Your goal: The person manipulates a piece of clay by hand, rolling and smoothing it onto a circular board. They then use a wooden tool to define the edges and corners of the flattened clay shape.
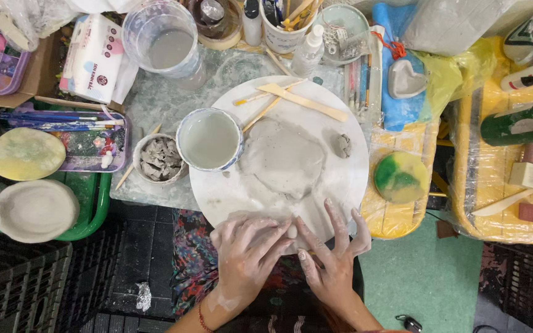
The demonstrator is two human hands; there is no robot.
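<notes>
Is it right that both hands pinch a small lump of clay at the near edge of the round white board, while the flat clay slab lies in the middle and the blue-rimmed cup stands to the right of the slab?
Not quite. In the head view the blue-rimmed cup stands left of the flat clay slab, not right. The rest holds: left hand and right hand pinch the small lump at the near edge of the round white board.

Both hands are down at the near edge of the round white board point(340, 179). The left hand point(248, 250) and right hand point(331, 256), both smeared with clay, pinch a small pale lump of clay point(291, 232) between their fingertips. A flattened grey clay slab point(284, 157) lies mid-board, with a cup of cloudy water point(209, 139) touching its left side and wooden sticks point(303, 102) behind it. A small clay ball point(341, 145) sits to the right, just apart from the slab.
</notes>
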